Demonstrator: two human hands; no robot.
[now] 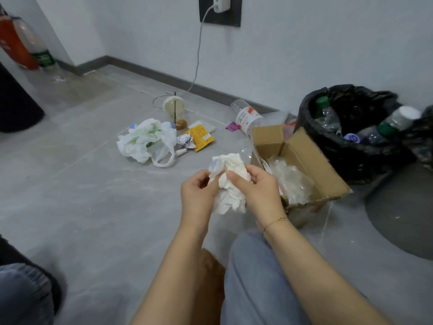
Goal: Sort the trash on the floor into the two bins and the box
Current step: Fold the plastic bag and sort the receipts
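Both hands hold a crumpled white plastic bag (230,181) above the floor, just left of the cardboard box (307,158). My left hand (199,195) pinches its left side. My right hand (260,188) grips its right side. The box holds clear plastic wrap. Behind it, a black-lined bin (351,146) contains several plastic bottles. On the floor lie a white plastic bag (146,141), a drink cup with a straw (175,111), a yellow packet (201,137), crumpled paper (186,140) and a clear bottle (248,117).
A white charger cable (199,55) hangs from a wall socket to the floor behind the cup. A bottle (39,50) and a red object lean at the far left wall. A dark round mat (403,219) lies at right. My knee (253,266) is below the hands.
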